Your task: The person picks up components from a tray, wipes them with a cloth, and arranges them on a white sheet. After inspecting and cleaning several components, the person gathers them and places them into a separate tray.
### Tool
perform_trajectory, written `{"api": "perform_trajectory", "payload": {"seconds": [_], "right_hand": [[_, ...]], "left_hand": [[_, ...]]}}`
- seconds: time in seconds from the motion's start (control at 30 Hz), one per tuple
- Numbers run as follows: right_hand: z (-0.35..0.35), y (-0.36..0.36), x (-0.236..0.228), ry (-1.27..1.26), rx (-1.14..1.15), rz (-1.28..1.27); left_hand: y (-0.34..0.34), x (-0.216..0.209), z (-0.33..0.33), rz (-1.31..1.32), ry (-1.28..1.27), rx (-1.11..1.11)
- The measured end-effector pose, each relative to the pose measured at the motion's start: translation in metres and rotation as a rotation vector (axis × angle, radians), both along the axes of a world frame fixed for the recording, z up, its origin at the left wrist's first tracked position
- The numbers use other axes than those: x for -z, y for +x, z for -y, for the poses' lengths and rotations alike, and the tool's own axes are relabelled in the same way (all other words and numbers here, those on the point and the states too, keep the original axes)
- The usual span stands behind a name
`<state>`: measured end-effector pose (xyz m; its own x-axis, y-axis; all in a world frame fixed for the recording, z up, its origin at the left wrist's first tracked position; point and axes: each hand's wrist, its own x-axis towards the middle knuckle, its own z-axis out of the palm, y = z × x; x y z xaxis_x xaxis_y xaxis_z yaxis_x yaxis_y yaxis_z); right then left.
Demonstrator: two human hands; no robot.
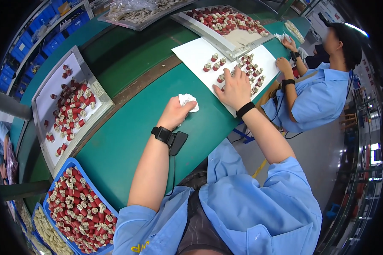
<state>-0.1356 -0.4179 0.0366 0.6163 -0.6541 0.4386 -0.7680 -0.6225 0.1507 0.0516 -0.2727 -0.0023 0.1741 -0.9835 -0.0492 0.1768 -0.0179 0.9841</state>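
Note:
Over the green bench my left hand (172,114) is closed on a crumpled white cloth (185,99); whether a part lies inside the cloth is hidden. My right hand (237,91) reaches over a white sheet (190,52) with its fingers spread. Under and around its fingertips stand several small red cylinders with metallic tops (258,72). A few more red cylinders (215,66) stand upright left of that hand. No part shows plainly gripped in it.
A metal-edged tray of red cylinders (66,156) lies at left, above a heaped blue bin (72,161). Another loaded tray (266,35) sits beyond the sheet. A co-worker in a blue shirt (317,95) works at right. A raised ledge (155,68) runs along the bench (136,110).

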Motion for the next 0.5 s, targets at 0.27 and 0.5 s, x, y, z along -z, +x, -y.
{"api": "perform_trajectory", "payload": {"seconds": [0.27, 0.5], "right_hand": [[0.009, 0.0, 0.004, 0.023, -0.004, 0.082], [0.018, 0.006, 0.0, 0.11, 0.064, 0.076]], "left_hand": [[0.001, -0.004, 0.0, 0.009, 0.011, 0.026], [0.003, -0.005, 0.002, 0.008, 0.019, 0.035]]}}
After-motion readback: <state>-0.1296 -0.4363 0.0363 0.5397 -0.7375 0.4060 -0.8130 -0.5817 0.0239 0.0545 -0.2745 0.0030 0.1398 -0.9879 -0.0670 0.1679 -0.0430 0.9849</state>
